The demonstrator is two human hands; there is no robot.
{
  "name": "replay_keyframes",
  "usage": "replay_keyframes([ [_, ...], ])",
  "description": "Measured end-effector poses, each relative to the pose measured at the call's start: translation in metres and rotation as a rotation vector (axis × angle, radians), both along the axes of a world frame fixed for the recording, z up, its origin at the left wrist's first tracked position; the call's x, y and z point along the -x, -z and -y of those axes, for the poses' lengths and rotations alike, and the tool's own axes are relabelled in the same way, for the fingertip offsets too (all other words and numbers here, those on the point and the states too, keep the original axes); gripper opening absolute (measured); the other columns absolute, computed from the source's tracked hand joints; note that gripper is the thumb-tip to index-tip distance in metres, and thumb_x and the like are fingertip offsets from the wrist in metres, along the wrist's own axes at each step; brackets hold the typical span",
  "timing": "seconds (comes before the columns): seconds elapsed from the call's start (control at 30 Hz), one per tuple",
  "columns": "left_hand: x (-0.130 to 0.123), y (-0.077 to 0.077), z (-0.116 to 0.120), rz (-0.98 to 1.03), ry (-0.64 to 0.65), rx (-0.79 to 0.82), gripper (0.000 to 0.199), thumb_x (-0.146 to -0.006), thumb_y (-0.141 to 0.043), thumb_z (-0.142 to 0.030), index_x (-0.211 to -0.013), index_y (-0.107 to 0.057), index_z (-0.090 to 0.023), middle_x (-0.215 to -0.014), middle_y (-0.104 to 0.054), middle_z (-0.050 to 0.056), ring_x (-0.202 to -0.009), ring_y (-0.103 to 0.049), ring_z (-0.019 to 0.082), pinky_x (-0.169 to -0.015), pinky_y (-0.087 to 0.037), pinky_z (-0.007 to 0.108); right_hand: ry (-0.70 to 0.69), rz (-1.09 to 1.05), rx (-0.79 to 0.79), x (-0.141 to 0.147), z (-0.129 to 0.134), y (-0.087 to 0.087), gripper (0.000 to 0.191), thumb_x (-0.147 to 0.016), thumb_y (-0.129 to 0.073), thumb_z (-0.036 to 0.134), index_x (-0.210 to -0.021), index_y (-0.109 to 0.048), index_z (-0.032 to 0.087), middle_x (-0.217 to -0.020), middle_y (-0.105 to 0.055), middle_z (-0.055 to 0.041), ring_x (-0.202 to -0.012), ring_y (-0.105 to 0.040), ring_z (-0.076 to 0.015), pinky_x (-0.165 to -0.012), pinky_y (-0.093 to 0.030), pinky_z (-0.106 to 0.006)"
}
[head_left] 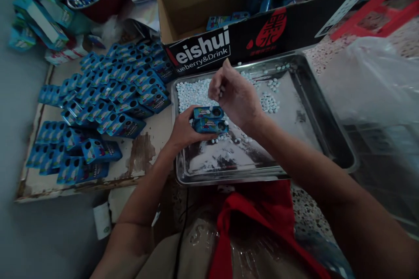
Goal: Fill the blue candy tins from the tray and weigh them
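Observation:
Two small blue candy boxes (pixel 209 125), stacked side by side with round holes in their faces, are gripped in my left hand (pixel 185 130) above the tray. Just right of them, my right hand (pixel 237 96) is raised with its fingers curled around some small white candies (pixel 222 89). Many more of these pale round candies (pixel 193 93) lie heaped in the far left of the metal tray (pixel 229 178), with others scattered over its middle. White powder coats parts of the tray floor.
Rows of blue candy boxes (pixel 121 91) cover the worn table (pixel 144 152) on the left. A black cardboard carton (pixel 203 52) holding blue boxes stands behind the tray. A red bowl (pixel 103 6) of wrapped pieces, a red crate (pixel 376 13) and a clear plastic bag (pixel 366 78) are nearby.

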State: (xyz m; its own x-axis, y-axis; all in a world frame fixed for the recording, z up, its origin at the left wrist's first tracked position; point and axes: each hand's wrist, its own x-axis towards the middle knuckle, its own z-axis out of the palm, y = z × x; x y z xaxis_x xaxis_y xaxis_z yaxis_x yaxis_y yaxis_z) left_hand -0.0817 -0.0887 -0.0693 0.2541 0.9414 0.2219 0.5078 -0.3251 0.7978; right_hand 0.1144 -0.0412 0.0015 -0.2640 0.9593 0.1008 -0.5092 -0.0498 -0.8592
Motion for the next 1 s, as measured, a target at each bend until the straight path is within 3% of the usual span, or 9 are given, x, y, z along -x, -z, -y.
replay_keyframes([
  [0.13, -0.006, 0.002, 0.000, -0.002, -0.116, -0.022, 0.087, -0.058, -0.109, -0.068, -0.122, -0.070, -0.024, -0.107, -0.079, 0.004, -0.102, -0.079, 0.032, -0.093, -0.066, 0.043, 0.050, 0.020, 0.038, -0.013, 0.009, -0.005, 0.064, -0.108, -0.057, 0.080, -0.072, -0.055, 0.027, -0.074, -0.042, -0.0003, -0.067, -0.047, -0.0168, -0.065, -0.049, -0.033],
  [0.27, -0.011, 0.003, 0.000, -0.060, -0.187, -0.100, 0.090, -0.057, -0.111, -0.064, -0.126, -0.069, -0.024, -0.115, -0.079, 0.006, -0.112, -0.079, 0.035, -0.101, -0.064, 0.045, 0.079, 0.040, -0.028, -0.013, 0.021, -0.001, 0.063, -0.106, -0.059, 0.080, -0.072, -0.058, 0.027, -0.078, -0.048, -0.0020, -0.074, -0.051, -0.0185, -0.074, -0.051, -0.035],
  [0.37, -0.014, 0.003, 0.000, -0.063, -0.172, -0.075, 0.088, -0.057, -0.111, -0.059, -0.126, -0.069, -0.025, -0.115, -0.080, 0.005, -0.111, -0.079, 0.033, -0.102, -0.064, 0.044, 0.060, 0.003, 0.015, -0.007, 0.017, 0.002, 0.062, -0.104, -0.062, 0.079, -0.072, -0.059, 0.026, -0.076, -0.046, -0.0011, -0.070, -0.045, -0.0171, -0.070, -0.047, -0.034],
  [0.47, -0.014, 0.001, 0.001, -0.042, -0.091, 0.048, 0.082, -0.058, -0.111, -0.055, -0.123, -0.071, -0.024, -0.112, -0.081, 0.005, -0.108, -0.079, 0.032, -0.098, -0.065, 0.045, 0.046, -0.031, 0.106, -0.005, 0.005, 0.004, 0.065, -0.106, -0.056, 0.082, -0.073, -0.056, 0.027, -0.072, -0.040, 0.0005, -0.063, -0.039, -0.0166, -0.061, -0.041, -0.034],
  [0.6, -0.012, -0.004, 0.006, 0.106, -0.005, 0.223, 0.082, -0.058, -0.110, -0.059, -0.120, -0.071, -0.023, -0.108, -0.080, 0.004, -0.104, -0.078, 0.032, -0.090, -0.067, 0.044, -0.022, 0.030, 0.020, -0.006, 0.006, 0.003, 0.070, -0.105, -0.055, 0.088, -0.073, -0.063, 0.026, -0.073, -0.049, -0.0013, -0.068, -0.046, -0.0165, -0.066, -0.048, -0.032],
  [0.77, -0.014, 0.001, 0.004, 0.177, -0.057, 0.238, 0.089, -0.053, -0.112, -0.062, -0.121, -0.072, -0.023, -0.108, -0.078, 0.004, -0.107, -0.077, 0.033, -0.094, -0.066, 0.047, -0.006, 0.151, -0.076, -0.013, 0.014, 0.004, 0.068, -0.105, -0.057, 0.086, -0.076, -0.065, 0.025, -0.080, -0.062, -0.0027, -0.084, -0.062, -0.0175, -0.082, -0.057, -0.031],
  [0.9, -0.003, 0.008, 0.003, 0.277, 0.031, 0.072, 0.097, -0.050, -0.116, -0.058, -0.130, -0.073, -0.024, -0.123, -0.079, 0.009, -0.116, -0.078, 0.037, -0.099, -0.067, 0.050, 0.116, 0.278, -0.191, -0.047, 0.005, 0.024, 0.062, -0.110, -0.054, 0.080, -0.081, -0.066, 0.026, -0.087, -0.066, -0.0031, -0.092, -0.067, -0.0201, -0.090, -0.060, -0.036],
  [1.0, 0.012, 0.010, 0.005, 0.395, 0.179, -0.109, 0.098, -0.053, -0.115, -0.059, -0.138, -0.075, -0.029, -0.134, -0.080, 0.011, -0.124, -0.078, 0.040, -0.106, -0.066, 0.053, 0.161, 0.688, -0.391, -0.082, 0.010, 0.056, 0.050, -0.108, -0.065, 0.072, -0.091, -0.071, 0.026, -0.097, -0.071, -0.0058, -0.098, -0.067, -0.0255, -0.096, -0.058, -0.044],
])
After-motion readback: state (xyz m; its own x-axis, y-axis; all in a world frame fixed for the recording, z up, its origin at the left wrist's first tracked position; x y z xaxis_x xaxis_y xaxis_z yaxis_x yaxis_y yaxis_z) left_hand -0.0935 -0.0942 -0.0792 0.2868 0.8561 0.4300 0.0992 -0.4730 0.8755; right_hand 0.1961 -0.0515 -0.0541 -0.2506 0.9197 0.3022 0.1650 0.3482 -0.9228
